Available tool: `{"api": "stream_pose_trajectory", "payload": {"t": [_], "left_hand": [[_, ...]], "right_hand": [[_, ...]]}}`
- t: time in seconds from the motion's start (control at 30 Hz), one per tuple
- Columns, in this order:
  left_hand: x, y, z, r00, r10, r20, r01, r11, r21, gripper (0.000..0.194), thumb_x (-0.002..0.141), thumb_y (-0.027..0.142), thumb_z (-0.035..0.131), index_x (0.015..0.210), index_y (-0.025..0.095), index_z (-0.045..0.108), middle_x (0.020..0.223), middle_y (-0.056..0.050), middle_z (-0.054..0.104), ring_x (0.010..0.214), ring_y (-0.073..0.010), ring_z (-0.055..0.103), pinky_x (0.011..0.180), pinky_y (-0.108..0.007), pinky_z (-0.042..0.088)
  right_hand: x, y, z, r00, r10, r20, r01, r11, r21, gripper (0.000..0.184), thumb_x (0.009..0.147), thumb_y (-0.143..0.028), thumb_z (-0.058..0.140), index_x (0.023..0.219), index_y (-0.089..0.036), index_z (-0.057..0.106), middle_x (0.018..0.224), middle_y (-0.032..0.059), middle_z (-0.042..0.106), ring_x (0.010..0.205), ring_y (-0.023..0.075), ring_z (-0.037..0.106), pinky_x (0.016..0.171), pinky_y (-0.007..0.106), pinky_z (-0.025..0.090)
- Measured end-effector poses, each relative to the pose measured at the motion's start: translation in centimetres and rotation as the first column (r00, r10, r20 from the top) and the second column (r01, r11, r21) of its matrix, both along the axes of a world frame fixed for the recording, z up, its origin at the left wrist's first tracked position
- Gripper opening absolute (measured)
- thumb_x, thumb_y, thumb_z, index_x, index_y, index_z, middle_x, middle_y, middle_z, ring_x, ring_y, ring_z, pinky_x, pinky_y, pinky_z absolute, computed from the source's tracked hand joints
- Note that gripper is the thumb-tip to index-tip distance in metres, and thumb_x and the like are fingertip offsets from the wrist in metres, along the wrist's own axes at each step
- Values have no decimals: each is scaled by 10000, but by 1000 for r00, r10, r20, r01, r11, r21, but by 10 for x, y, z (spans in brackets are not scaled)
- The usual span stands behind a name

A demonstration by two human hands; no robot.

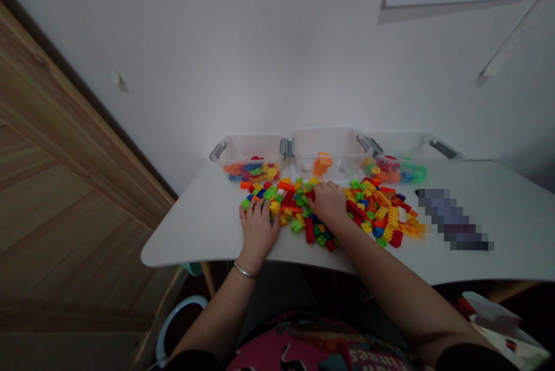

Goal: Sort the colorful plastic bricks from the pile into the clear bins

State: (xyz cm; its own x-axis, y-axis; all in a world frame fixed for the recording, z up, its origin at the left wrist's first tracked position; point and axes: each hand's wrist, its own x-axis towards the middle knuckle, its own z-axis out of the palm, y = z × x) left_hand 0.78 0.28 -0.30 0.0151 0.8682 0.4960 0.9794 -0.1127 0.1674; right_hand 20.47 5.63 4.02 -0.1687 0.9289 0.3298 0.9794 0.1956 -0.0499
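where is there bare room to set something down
Bare white tabletop lies left of the left hand and right of the dark blurred elongated object. Crowded: the middle, where multicoloured plastic bricks lie around the right hand, before grey-handled transparent plastic bins.

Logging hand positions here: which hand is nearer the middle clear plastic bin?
Right. The right hand is on the multicoloured plastic brick pile, in front of the bin; the left hand is at the pile's left end, farther away.

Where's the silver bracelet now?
Left of centre in the head view, the silver bracelet rings the wrist of the left hand, by the near edge of the white table.
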Motion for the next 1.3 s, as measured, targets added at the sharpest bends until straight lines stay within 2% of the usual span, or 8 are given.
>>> {"api": "stream_pose_trajectory", "payload": {"t": [0.17,0.3,0.5,0.63,0.83,1.0,1.17,1.3], "left_hand": [[0,0,1,1000,0,5,0,1000,-2,420,879,324,512,1253,151,593,1320,-136,599,1275,-334,471,1142,-616,215],[-1,-1,2,1000,-3,7,3,1000,-10,414,888,325,501,1253,152,592,1320,-138,598,1276,-335,469,1139,-620,214],[-1,-2,2,1000,-5,5,5,1000,-10,421,889,337,503,1258,156,591,1319,-142,598,1277,-336,470,1137,-621,221],[-2,-1,1,1000,0,10,0,1000,-8,417,886,338,501,1256,170,594,1320,-138,597,1282,-335,465,1139,-617,219],[-3,-1,0,1000,-4,14,4,1000,-6,423,880,341,505,1257,170,594,1313,-139,600,1276,-346,466,1135,-624,223],[-4,-2,0,1000,-11,26,11,1000,-2,416,883,332,507,1254,164,593,1307,-139,603,1271,-335,474,1143,-620,209],[-5,-3,2,999,-9,36,10,1000,-5,410,884,325,508,1251,166,594,1311,-137,601,1280,-331,468,1145,-617,209],[-5,-3,3,999,-6,33,6,1000,-12,412,879,317,519,1249,154,596,1308,-136,604,1274,-336,470,1144,-617,214]], "right_hand": [[4,-3,4,988,94,-123,-88,995,51,202,873,-310,500,952,-177,629,977,106,671,977,257,552,848,361,388],[24,-2,10,914,185,-360,-109,969,221,223,853,-330,515,999,-189,607,976,90,672,955,235,574,881,355,424],[97,20,32,663,141,-735,281,863,419,485,827,-423,531,1216,-149,437,1020,107,631,888,200,606,831,368,485],[144,38,45,645,12,-764,437,814,382,456,814,-423,534,1181,-161,465,1035,101,638,891,202,609,815,359,489],[168,50,53,759,-234,-608,473,839,268,441,818,-373,537,1217,-186,539,1057,87,679,970,240,605,906,402,440],[175,60,51,760,-488,-429,559,827,50,393,829,-418,519,1131,-228,685,1029,119,701,1004,309,598,868,451,418],[176,68,47,797,-557,-235,568,822,-21,412,871,-418,445,1120,-234,717,1013,141,709,1012,319,612,884,471,395],[175,67,44,837,-539,-94,540,842,-14,469,923,-344,348,1050,-113,737,974,229,699,1000,335,622,876,481,396]]}}
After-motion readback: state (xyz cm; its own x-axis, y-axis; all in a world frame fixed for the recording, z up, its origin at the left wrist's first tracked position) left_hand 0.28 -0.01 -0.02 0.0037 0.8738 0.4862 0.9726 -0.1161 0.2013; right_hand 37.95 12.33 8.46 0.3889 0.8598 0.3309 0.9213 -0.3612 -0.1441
